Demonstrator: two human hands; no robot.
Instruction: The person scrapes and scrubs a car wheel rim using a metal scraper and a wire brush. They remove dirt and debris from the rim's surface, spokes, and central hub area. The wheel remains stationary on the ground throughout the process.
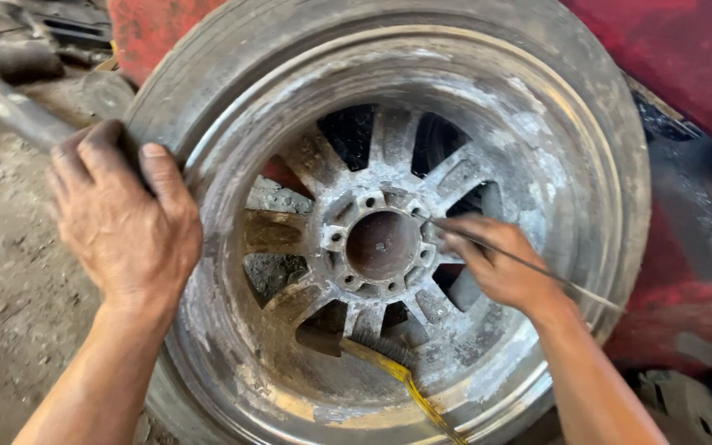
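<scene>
A thin metal rod (529, 265) was pinched in the fingers of the right hand (496, 264), its tip at the hub (382, 244) of the dirty alloy wheel (389, 231) standing against a red vehicle body (686, 58). The tyre (166, 99) was gripped at its edge by the left hand (121, 218), fingers curled. For good work, the wheel probably had to be kept steady and the rod guided gently.

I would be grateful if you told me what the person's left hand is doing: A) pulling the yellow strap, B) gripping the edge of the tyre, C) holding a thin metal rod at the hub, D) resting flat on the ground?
B: the left hand curls over the tyre at its left edge.
</scene>
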